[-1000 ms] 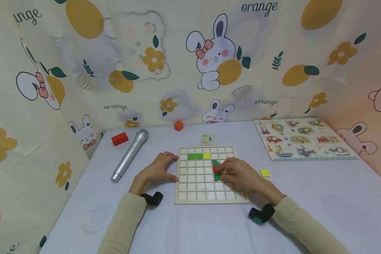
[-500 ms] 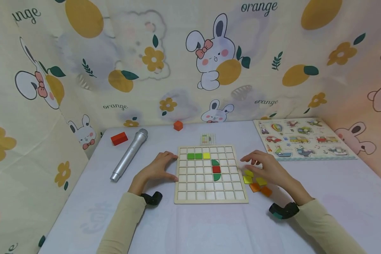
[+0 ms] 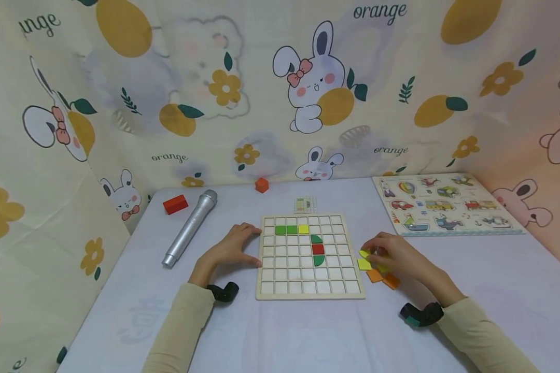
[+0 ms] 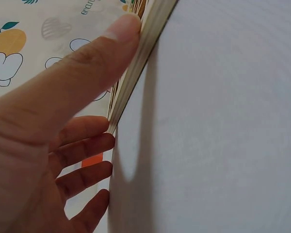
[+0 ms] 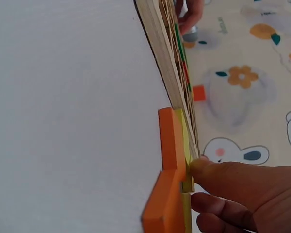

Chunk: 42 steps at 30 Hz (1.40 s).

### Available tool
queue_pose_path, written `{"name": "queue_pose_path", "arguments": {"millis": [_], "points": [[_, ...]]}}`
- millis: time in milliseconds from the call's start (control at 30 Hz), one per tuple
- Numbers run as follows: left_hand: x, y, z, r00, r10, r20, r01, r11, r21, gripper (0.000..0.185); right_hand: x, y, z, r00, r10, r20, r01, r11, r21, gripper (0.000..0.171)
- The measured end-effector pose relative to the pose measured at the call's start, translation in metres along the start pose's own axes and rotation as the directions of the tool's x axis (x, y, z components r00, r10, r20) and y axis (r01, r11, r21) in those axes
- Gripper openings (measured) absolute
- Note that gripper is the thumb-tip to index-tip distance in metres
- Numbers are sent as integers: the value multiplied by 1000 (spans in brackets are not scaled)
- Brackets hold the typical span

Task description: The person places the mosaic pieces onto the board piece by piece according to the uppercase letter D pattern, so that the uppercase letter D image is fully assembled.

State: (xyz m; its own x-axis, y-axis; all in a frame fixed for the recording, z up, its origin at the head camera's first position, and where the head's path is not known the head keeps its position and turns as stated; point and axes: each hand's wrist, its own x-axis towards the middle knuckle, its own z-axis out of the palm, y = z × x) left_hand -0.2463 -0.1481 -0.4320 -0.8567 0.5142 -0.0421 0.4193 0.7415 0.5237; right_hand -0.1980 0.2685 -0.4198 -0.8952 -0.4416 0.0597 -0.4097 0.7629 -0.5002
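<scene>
A wooden grid board [image 3: 310, 290] lies at the table's middle, with two green tiles [image 3: 287, 229] and a yellow tile [image 3: 303, 228] in its second row, and a green half-round, a red tile [image 3: 318, 248] and another green half-round in a column. My left hand [image 3: 231, 246] rests flat against the board's left edge [image 4: 136, 73], thumb [image 4: 82, 73] on the rim. My right hand [image 3: 392, 254] is just right of the board, fingers curled on a yellow tile [image 3: 365, 254] in a small pile of yellow tiles [image 3: 364, 264] and orange tiles [image 3: 383, 278] [image 5: 167, 165].
A silver microphone [image 3: 189, 228] and a red block [image 3: 175, 203] lie at the back left. An orange cube [image 3: 262, 185] and a small pattern card [image 3: 305, 204] sit behind the board. A vehicle puzzle board [image 3: 443, 204] is at the back right. Printed cloth walls surround the table.
My right hand left the red tile on the board, moved right off the board and closed its fingers on a yellow tile in the pile. The left hand stayed put.
</scene>
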Motion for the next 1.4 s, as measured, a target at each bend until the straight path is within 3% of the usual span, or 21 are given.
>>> {"name": "queue_pose_path", "arguments": {"millis": [367, 533, 867, 1000, 1133, 1400], "points": [[1, -1, 1, 1000, -2, 1, 2, 1000, 0, 83, 2, -1, 4, 1000, 10, -13, -11, 998, -60, 28], [0, -1, 1, 1000, -1, -3, 1, 1000, -4, 83, 4, 0, 7, 995, 80, -63, -86, 991, -105, 37], [0, 0, 0, 1000, 3, -1, -3, 1000, -1, 83, 9, -6, 8, 991, 100, -90, -108, 989, -99, 21], [0, -1, 0, 1000, 7, -1, -7, 1000, -3, 83, 14, -21, 7, 995, 34, -89, -39, 998, -58, 22], [0, -1, 0, 1000, 14, -4, -14, 1000, -4, 83, 19, -44, 14, 992, -104, -76, 100, 993, -55, 24], [0, 0, 0, 1000, 1, 1, -1, 1000, -8, 83, 27, -83, 44, 948, -318, -21, 316, 946, -71, 26]]}}
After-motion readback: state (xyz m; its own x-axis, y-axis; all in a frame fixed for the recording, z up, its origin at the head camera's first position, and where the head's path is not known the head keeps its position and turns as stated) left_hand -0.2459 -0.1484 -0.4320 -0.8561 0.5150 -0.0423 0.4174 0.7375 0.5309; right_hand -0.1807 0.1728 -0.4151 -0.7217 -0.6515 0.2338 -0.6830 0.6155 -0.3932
